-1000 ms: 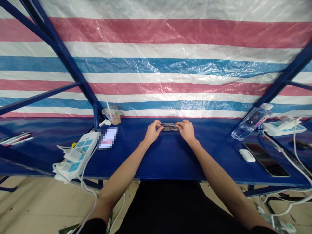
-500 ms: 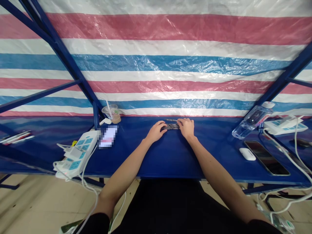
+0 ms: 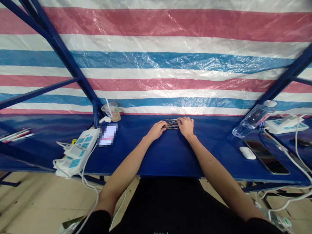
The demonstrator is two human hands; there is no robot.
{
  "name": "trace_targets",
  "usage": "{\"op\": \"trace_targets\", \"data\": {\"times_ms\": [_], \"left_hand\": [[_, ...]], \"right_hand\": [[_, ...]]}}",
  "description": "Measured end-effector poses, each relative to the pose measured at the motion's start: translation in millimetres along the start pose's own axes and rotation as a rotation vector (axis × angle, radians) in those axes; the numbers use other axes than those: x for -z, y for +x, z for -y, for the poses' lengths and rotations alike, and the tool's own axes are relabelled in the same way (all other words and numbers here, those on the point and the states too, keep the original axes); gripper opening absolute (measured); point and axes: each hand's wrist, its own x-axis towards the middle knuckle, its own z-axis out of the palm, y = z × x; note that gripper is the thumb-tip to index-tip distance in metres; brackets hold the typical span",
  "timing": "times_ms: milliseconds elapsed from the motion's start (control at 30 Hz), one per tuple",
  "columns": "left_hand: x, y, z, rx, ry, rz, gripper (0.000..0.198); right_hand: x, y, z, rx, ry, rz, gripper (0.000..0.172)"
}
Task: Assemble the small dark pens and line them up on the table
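Note:
A small bunch of dark, thin pen-like sticks (image 3: 172,123) lies on the blue table (image 3: 170,156) near the striped tarp at the back. My left hand (image 3: 157,129) has its fingers curled on the left end of the bunch. My right hand (image 3: 186,126) is closed on the right end, thumb and fingers pinching the sticks. Both hands rest on the table with the bunch between them. The sticks look slightly fanned and uneven.
At the left stand a plastic cup with a straw (image 3: 111,112), a white power strip with cables (image 3: 77,150) and a blurred card (image 3: 107,135). At the right lie a clear water bottle (image 3: 253,119), a white earbud case (image 3: 247,152), a black phone (image 3: 266,156) and another power strip (image 3: 285,124).
My hands have shifted a little farther back on the table with the bunch. The sticks, first in a neat row, now lie more fanned between my fingers.

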Motion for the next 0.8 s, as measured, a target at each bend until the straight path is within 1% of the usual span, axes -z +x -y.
{"op": "trace_targets", "data": {"times_ms": [133,267,300,367,467,633,800], "left_hand": [[-1.1,1,2,-0.014,-0.03,0.0,0.021],[-4.3,1,3,0.004,-0.005,-0.012,0.015],[-5.2,0,3,0.006,0.002,-0.014,0.017],[-7.5,0,2,0.015,0.022,-0.013,0.028],[-11.6,1,2,0.044,0.081,0.016,0.042],[-18.5,3,-4,-0.014,0.17,0.043,0.037],[-21.0,6,-7,-0.052,0.123,0.048,0.035]], "right_hand": [[1,0,0,-0.004,0.008,0.003,0.032],[3,1,0,-0.015,0.044,0.007,0.033],[3,1,-1,-0.02,0.055,0.009,0.033],[5,2,-1,-0.032,0.084,0.013,0.033],[6,2,-2,-0.066,0.14,0.006,0.031],[7,3,0,-0.126,0.207,-0.026,0.031],[6,3,2,-0.13,0.258,-0.06,0.032]]}}
